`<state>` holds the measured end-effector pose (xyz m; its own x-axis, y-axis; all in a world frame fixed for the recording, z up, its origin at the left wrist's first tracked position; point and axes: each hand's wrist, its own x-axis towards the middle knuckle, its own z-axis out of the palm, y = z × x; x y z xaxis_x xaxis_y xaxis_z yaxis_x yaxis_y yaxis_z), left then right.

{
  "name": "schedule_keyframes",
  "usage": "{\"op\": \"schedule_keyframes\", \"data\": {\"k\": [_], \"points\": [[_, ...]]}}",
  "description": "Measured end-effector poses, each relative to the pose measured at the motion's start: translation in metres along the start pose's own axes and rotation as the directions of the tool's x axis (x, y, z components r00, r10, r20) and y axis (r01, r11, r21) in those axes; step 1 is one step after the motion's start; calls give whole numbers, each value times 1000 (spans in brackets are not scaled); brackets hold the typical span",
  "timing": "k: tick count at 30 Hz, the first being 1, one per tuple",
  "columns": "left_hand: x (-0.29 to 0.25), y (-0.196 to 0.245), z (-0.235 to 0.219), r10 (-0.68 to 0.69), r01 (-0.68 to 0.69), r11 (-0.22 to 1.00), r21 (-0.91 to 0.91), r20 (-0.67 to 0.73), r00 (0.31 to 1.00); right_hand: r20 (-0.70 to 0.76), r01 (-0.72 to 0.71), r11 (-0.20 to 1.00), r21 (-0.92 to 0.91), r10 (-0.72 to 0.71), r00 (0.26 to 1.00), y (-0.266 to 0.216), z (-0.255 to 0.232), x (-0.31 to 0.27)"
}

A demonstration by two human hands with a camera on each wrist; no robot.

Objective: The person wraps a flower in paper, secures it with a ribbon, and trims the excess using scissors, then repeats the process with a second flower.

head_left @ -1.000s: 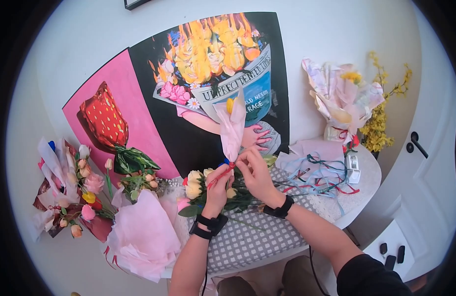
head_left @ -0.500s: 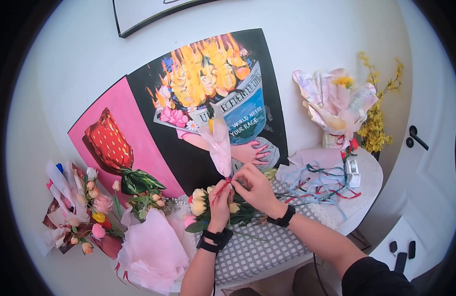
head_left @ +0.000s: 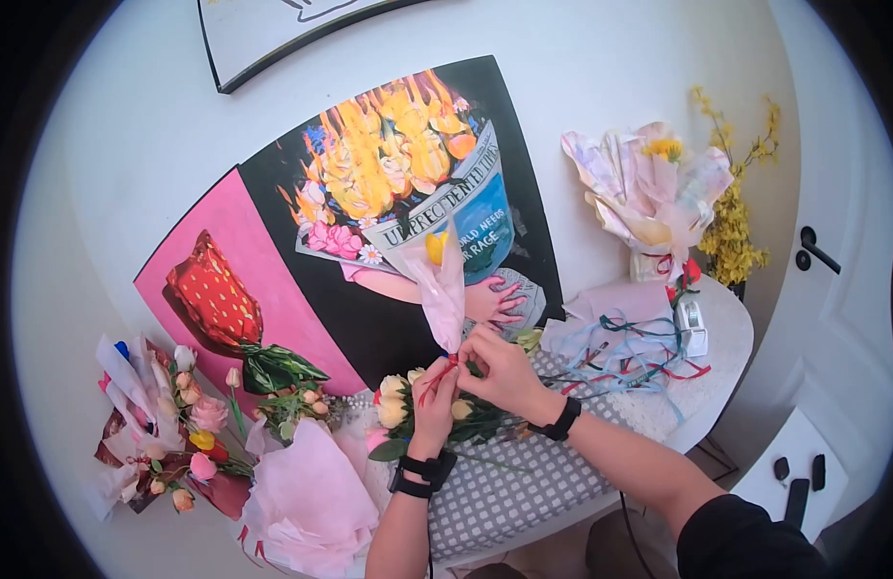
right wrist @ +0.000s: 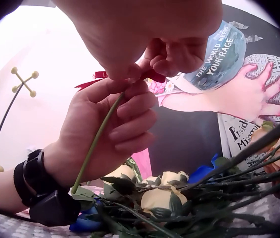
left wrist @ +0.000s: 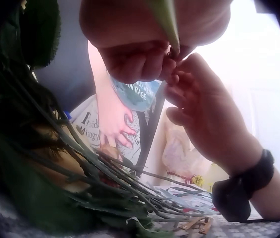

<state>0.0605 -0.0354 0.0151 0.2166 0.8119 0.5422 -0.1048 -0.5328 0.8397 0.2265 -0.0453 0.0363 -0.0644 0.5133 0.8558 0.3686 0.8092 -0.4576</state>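
A yellow tulip (head_left: 436,248) stands wrapped in pale pink paper (head_left: 443,301), its gathered base tied with red ribbon (head_left: 453,360). My left hand (head_left: 433,405) grips the bundle just below the tie; in the right wrist view a green stem (right wrist: 98,134) runs down past its curled fingers. My right hand (head_left: 504,372) pinches at the knot from the right, fingertips touching those of the left. Red ribbon ends (right wrist: 91,80) stick out beside the fingers in the right wrist view. Exactly which ribbon end the right fingers hold is hidden.
Cream roses (head_left: 392,409) with long stems lie on a grey checked cloth (head_left: 495,502) under the hands. Pink paper (head_left: 306,497) and bouquets are at left. Tangled ribbons (head_left: 640,343), a tape dispenser (head_left: 693,328) and a wrapped bouquet (head_left: 659,193) are at right.
The head view has shifted, and the wrapped tulip has swung in tilt. Both hands stay together at the red tie, with the right fingers slightly shifted around it.
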Motion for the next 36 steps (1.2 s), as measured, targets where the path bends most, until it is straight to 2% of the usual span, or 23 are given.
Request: {"op": "schedule_keyframes", "data": {"k": [2, 4, 8, 11, 13, 14, 15, 16, 17, 18, 19, 21, 23, 26, 28, 30, 31, 33, 34, 36], "points": [[0, 0, -1, 0, 0, 1000, 6, 21, 1000, -5, 6, 1000, -16, -6, 1000, 1, -1, 1], [1, 3, -2, 49, -53, 995, 87, 57, 997, -8, 13, 1000, -28, -13, 1000, 2, -2, 1], [2, -5, -5, 47, -50, 996, 74, 47, 998, 11, 16, 999, -39, -16, 1000, -1, -4, 1], [1, -8, -5, 14, -14, 999, 50, -2, 1000, 36, 1, 1000, -11, -1, 999, -15, -10, 2], [0, -2, 3, 9, -11, 1000, -29, -72, 997, 64, -21, 1000, 11, 21, 998, -18, -9, 2], [0, -4, 3, 8, -10, 1000, -27, -71, 997, 33, 69, 998, -6, -69, 997, -15, -5, 2], [0, -9, 1, 73, -69, 996, 57, -71, 995, 3, 156, 987, -26, -156, 988, -12, -2, 1], [0, -14, 0, 137, -127, 982, 139, -63, 989, -1, 152, 988, -25, -152, 988, -10, -2, 0], [0, -19, -4, 132, -123, 982, 140, -60, 989, 19, 173, 985, 5, -173, 985, -8, -3, 1], [1, -21, -9, 190, -176, 948, 267, -27, 981, 38, 195, 980, 36, -197, 980, -6, -4, 2], [1, -24, -13, 242, -228, 893, 387, 13, 970, 37, 192, 981, 37, -193, 980, -6, -3, 1], [5, -19, -9, 250, -237, 902, 361, 9, 968, 50, 88, 983, 158, -97, 994, -5, -2, 0], [7, -18, -8, 258, -245, 910, 335, 5, 966, 40, 62, 975, 213, -72, 997, -2, 0, -1], [7, -24, -8, 207, -184, 925, 333, -36, 978, 28, 25, 953, 303, -35, 999, -4, 0, -1], [8, -23, -4, 213, -169, 924, 344, -94, 972, 27, 12, 940, 341, -22, 999, -10, -2, -2], [9, -22, -7, 172, -114, 915, 386, -119, 978, -92, 26, 941, 337, 5, 996, -14, -3, -3], [10, -21, -8, 134, -61, 903, 425, -143, 981, -90, 23, 940, 340, 8, 996, -13, -1, -4], [8, -15, -1, 165, -76, 895, 440, -169, 972, -230, 40, 905, 423, 64, 971, -11, 1, -5], [8, -12, 2, 200, -94, 886, 454, -191, 961, -297, 118, 923, 366, -4, 955, -11, 0, -6], [6, -12, 1, 197, -96, 881, 463, -175, 965, -299, 78, 901, 426, 59, 952, -9, 1, -8]]}}
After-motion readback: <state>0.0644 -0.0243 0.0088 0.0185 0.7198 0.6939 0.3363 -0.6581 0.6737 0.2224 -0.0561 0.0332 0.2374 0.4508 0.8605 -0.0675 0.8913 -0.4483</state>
